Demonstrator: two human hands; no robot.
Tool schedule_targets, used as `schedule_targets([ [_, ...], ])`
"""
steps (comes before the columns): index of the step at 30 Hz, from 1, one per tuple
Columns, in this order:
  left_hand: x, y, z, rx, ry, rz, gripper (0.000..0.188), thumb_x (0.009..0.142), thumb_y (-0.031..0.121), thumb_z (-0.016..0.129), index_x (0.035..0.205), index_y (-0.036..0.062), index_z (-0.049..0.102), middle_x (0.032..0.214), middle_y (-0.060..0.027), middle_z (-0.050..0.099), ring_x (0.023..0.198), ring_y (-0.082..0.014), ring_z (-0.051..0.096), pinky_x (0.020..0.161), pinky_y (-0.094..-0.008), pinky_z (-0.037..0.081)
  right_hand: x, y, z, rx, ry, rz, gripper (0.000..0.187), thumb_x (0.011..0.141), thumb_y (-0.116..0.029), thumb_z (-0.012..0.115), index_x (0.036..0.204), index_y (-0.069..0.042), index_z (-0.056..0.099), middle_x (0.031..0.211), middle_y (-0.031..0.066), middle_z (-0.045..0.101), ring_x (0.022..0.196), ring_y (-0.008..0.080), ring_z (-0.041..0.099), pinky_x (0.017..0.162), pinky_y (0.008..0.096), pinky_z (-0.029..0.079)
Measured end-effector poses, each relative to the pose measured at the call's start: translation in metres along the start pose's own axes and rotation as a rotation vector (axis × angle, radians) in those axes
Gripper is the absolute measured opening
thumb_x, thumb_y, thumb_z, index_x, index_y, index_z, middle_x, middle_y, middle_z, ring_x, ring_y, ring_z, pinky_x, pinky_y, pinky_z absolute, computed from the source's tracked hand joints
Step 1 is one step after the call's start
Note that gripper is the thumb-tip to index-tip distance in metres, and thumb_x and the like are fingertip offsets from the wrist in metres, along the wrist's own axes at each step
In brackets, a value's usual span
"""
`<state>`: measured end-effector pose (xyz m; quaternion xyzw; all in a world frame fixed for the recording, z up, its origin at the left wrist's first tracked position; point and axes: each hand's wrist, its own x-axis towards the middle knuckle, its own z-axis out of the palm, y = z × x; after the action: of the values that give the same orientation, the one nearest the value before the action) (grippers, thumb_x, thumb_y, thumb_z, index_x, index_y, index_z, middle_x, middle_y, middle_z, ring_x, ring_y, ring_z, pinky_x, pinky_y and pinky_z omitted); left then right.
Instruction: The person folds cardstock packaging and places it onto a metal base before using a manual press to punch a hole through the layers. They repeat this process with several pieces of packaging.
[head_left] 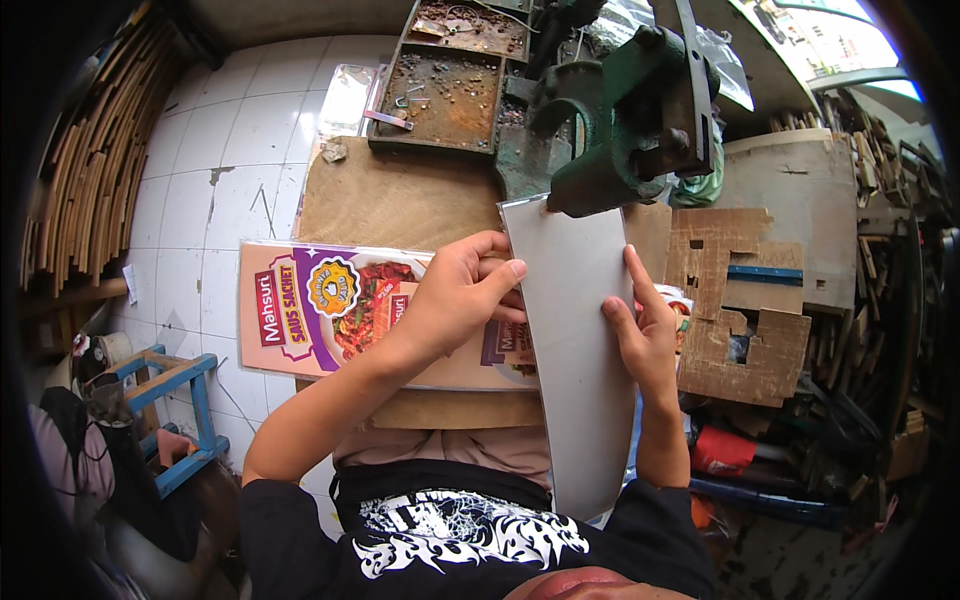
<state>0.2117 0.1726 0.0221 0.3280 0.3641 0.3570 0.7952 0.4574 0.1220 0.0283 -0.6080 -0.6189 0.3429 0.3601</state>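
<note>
A long, plain grey sheet panel (575, 350) slants from the green machine down toward my body, its plain face up. My left hand (470, 295) is closed at its left edge, thumb out straight and the other fingers curled. On the opposite edge my right hand (648, 325) grips the panel, with the thumb on top and fingers along the side. The panel's far end lies under the rounded head of a green press-like machine (605, 160). Beneath my left forearm lies a printed panel (310, 345) with food pictures, partly covered by the grey one.
A divided metal tray (440, 100) of small loose parts stands beyond the wooden board (385, 200). Cut cardboard (745, 340) lies at the right. A blue stool (195, 400) stands on the tiled floor at left, with wood strips (95, 170) stacked behind.
</note>
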Motion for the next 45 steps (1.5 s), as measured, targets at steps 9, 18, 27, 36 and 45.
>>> schedule_targets([
  [9, 0.003, -0.004, -0.001, -0.024, -0.027, 0.020, 0.026, 0.098, 0.010, 0.052, 0.118, -0.0062, 0.050, 0.095, -0.0139, 0.069, 0.083, -0.0190, 0.070, 0.069, -0.0283, 0.059, -0.001, -0.008, -0.001, 0.039, -0.015, 0.057, 0.060, 0.091, -0.006, 0.064, 0.145, 0.000, 0.039, 0.126, 0.0165, 0.061, 0.099, 0.0117, 0.060, 0.082, 0.0235, 0.050],
  [18, 0.003, -0.007, -0.003, 0.028, -0.041, 0.017, 0.028, 0.098, 0.012, 0.053, 0.119, -0.0064, 0.049, 0.098, -0.0151, 0.068, 0.085, -0.0200, 0.070, 0.072, -0.0297, 0.060, -0.001, -0.012, 0.002, 0.054, -0.008, 0.044, 0.059, 0.092, -0.003, 0.061, 0.146, 0.002, 0.037, 0.126, 0.0168, 0.060, 0.096, 0.0122, 0.062, 0.081, 0.0231, 0.051],
  [27, 0.003, -0.003, 0.001, 0.000, -0.010, 0.029, 0.025, 0.098, 0.010, 0.052, 0.115, -0.0082, 0.051, 0.090, -0.0156, 0.068, 0.081, -0.0202, 0.070, 0.067, -0.0284, 0.060, 0.000, -0.007, 0.000, 0.032, -0.019, 0.048, 0.058, 0.092, -0.002, 0.061, 0.145, 0.001, 0.038, 0.125, 0.0158, 0.061, 0.096, 0.0112, 0.061, 0.081, 0.0230, 0.051],
  [36, 0.002, -0.004, -0.001, -0.008, -0.022, 0.024, 0.024, 0.098, 0.009, 0.052, 0.115, -0.0080, 0.051, 0.092, -0.0150, 0.068, 0.080, -0.0191, 0.069, 0.067, -0.0276, 0.060, -0.001, -0.009, -0.001, 0.022, -0.028, 0.064, 0.059, 0.092, -0.003, 0.062, 0.145, 0.001, 0.038, 0.126, 0.0171, 0.060, 0.099, 0.0130, 0.062, 0.084, 0.0247, 0.051],
  [45, 0.002, -0.005, -0.002, 0.040, -0.033, 0.021, 0.026, 0.098, 0.012, 0.052, 0.116, -0.0071, 0.050, 0.097, -0.0161, 0.068, 0.083, -0.0200, 0.070, 0.072, -0.0291, 0.060, -0.001, -0.008, 0.001, 0.058, -0.022, 0.091, 0.059, 0.092, -0.003, 0.062, 0.145, 0.001, 0.038, 0.132, 0.0189, 0.057, 0.103, 0.0136, 0.061, 0.086, 0.0251, 0.050],
])
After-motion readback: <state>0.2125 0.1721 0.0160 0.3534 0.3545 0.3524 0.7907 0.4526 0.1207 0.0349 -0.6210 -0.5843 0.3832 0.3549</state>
